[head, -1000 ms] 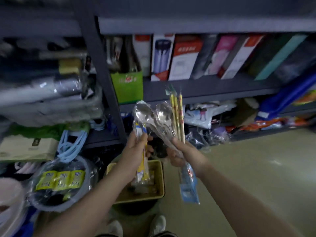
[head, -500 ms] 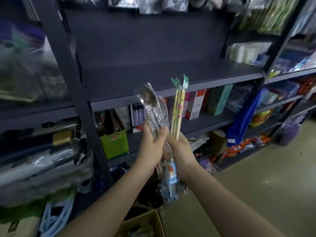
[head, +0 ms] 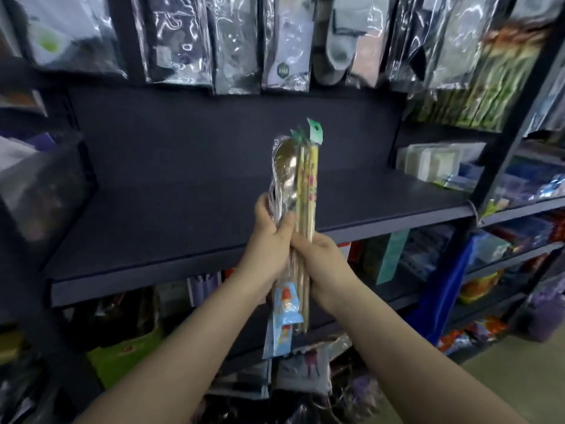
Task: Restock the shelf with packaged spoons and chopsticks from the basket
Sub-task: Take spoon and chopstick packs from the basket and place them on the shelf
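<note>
— Higher now than a moment ago?
— Yes: left hand (head: pixel 269 240) grips the clear-wrapped steel spoons (head: pixel 282 175), right hand (head: pixel 321 258) grips the yellow floral chopsticks (head: pixel 308 191) (upright, touching), before the dark bare shelf (head: pixel 183 215).

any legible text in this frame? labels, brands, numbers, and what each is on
None can be read.
Round dark badge on a hanging sock pack: print too small.
Green header tags on the chopstick packs: blurred.
Blue card of the spoon packs: picture only, any lettering blurred.
Boxes on the right shelf: too blurred.
</note>
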{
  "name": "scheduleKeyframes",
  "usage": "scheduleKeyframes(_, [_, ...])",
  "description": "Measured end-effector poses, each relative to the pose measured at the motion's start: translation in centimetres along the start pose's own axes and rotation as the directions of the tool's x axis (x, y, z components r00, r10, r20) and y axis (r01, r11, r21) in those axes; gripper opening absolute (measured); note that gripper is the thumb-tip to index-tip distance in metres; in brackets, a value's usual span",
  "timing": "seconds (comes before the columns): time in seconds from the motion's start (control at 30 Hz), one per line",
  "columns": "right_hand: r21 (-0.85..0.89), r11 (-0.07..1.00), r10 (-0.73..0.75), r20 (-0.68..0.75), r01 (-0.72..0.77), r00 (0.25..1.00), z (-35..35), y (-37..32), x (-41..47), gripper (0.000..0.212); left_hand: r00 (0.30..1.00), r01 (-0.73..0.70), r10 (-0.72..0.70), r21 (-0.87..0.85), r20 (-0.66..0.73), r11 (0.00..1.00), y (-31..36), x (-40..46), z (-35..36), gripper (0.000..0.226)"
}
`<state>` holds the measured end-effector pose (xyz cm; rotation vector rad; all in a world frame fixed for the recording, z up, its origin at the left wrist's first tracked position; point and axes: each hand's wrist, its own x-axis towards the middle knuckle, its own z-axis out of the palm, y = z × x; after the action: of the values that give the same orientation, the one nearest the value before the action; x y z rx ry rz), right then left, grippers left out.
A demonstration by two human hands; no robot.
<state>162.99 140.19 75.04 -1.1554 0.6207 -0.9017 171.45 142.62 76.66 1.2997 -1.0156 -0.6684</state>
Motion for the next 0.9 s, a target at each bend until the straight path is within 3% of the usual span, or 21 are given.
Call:
scheduleKeyframes(0.07, [0.042, 0.999, 0.010, 0.047, -0.012, 0.999, -2.1, -2.0, 2.7, 0.021, 0.998, 0.062, -0.062, -0.024, -0.029, 0.998, 1.3, 3.2, 2.3, 0.038])
scheduleKeyframes(0.2, [-0.055, 0.998, 0.029, 0.100, -0.023, 0.995, -6.2, -5.7, 7.9, 0.015, 0.978, 0.203, -0.206, 0.085, 0.029, 0.975, 2.5, 9.1, 4.6, 0.037])
scheduleKeyframes(0.3, [-0.142, 0.978, 0.151, -0.003, -0.150, 0.988, -9.1, -7.7, 12.8, 0.016, 0.934, 0.357, -0.357, 0.016, 0.029, 0.934, 1.1, 12.6, 4.7, 0.029])
scheduleKeyframes(0.4, [-0.335, 0.899, 0.266, -0.095, -0.283, 0.959, -11.9, -7.6, 18.0, 0.010, 0.872, 0.486, -0.489, -0.093, -0.011, 0.869, -1.5, 14.8, 3.9, 0.016])
scheduleKeyframes(0.47, [-0.457, 0.824, 0.314, -0.123, -0.334, 0.942, -12.8, -6.8, 20.8, 0.008, 0.858, 0.501, -0.512, -0.154, -0.043, 0.852, -2.8, 15.8, 3.4, 0.021])
scheduleKeyframes(0.53, [-0.474, 0.804, 0.355, -0.100, -0.358, 0.929, -12.9, -6.4, 22.6, 0.010, 0.869, 0.462, -0.478, -0.134, -0.127, 0.877, -3.5, 16.6, 3.2, 0.017])
scheduleKeyframes(0.6, [-0.506, 0.791, 0.359, -0.074, -0.345, 0.930, -12.7, -6.3, 24.2, 0.016, 0.888, 0.403, -0.386, 0.022, -0.250, 0.915, -4.1, 18.1, 2.7, 0.013])
scheduleKeyframes(0.67, [-0.605, 0.732, 0.343, -0.068, -0.312, 0.937, -12.6, -6.5, 25.0, 0.019, 0.908, 0.362, -0.249, 0.330, -0.338, 0.872, -5.0, 19.9, 1.9, 0.007])
scheduleKeyframes(0.7, [-0.658, 0.696, 0.322, -0.073, -0.288, 0.944, -12.7, -6.5, 25.4, 0.017, 0.915, 0.369, -0.215, 0.492, -0.341, 0.789, -5.2, 20.5, 1.6, 0.010])
scheduleKeyframes(0.77, [-0.751, 0.618, 0.261, -0.081, -0.232, 0.962, -13.3, -6.7, 25.7, 0.013, 0.910, 0.415, -0.230, 0.759, -0.346, 0.502, -5.1, 20.9, 1.7, 0.052])
scheduleKeyframes(0.8, [-0.778, 0.597, 0.231, -0.070, -0.199, 0.970, -13.9, -6.9, 25.8, 0.014, 0.920, 0.391, -0.205, 0.826, -0.335, 0.407, -4.9, 20.7, 2.0, 0.063])
scheduleKeyframes(0.83, [-0.783, 0.596, 0.215, -0.058, -0.178, 0.975, -14.7, -7.3, 25.8, 0.018, 0.947, 0.320, -0.147, 0.865, -0.285, 0.385, -4.8, 20.7, 2.4, 0.064])
scheduleKeyframes(0.9, [-0.790, 0.591, 0.204, -0.052, -0.165, 0.978, -17.1, -8.7, 25.7, 0.024, 0.995, 0.095, -0.021, 0.877, -0.097, 0.471, -3.9, 20.8, 3.6, 0.048])
